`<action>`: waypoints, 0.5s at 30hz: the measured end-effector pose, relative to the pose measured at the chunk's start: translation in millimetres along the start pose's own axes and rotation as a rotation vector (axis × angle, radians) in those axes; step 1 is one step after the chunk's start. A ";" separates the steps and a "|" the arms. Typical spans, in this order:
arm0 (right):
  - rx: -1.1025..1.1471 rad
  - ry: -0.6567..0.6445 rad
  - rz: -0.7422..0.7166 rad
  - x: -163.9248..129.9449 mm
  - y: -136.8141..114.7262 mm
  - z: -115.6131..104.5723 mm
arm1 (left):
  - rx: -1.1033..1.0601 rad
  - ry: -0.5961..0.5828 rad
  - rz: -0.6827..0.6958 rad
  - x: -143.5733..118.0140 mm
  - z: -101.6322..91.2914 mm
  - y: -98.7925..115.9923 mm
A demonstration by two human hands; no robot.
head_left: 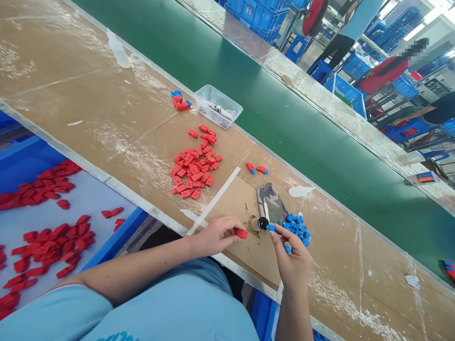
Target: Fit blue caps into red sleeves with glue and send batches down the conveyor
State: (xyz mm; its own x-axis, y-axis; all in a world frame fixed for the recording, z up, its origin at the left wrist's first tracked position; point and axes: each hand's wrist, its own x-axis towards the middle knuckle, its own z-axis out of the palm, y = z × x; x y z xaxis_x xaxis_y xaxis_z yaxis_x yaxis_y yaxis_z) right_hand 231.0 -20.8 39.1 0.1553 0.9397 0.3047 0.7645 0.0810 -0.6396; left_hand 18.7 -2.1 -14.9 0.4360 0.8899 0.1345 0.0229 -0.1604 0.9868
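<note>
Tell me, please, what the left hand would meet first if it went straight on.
Most likely the small black-topped container, just beyond the red piece in the left hand, though one view leaves depth uncertain.

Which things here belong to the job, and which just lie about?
Probably the job:
red piece in left hand
blue piece in right hand
heaped red pieces
heaped blue pieces
red-and-blue pieces
black-topped container

Probably just lying about:
camouflage case
clear plastic tub

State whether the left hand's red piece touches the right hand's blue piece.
Apart: the head view shows a clear gap, with brown work surface visible between the red piece and the blue piece.
</note>
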 end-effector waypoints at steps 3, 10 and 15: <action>0.088 -0.015 0.014 -4.9 -8.1 0.3 | -0.010 0.024 0.008 -0.1 1.4 -2.0; 0.154 -0.150 -0.078 -20.9 -26.3 13.2 | -0.010 0.031 0.024 0.4 1.8 -2.2; 0.117 -0.180 -0.073 -24.6 -21.8 19.9 | -0.025 0.020 0.021 0.1 1.4 -2.3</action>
State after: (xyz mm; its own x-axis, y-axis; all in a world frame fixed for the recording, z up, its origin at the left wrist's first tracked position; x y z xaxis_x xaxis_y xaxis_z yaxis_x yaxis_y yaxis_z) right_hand 198.1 -39.1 31.5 -0.0200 0.9732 0.2291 0.6899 0.1792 -0.7013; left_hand 20.0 -2.3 -17.4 0.4179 0.8948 0.1571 -0.0085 -0.1690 0.9856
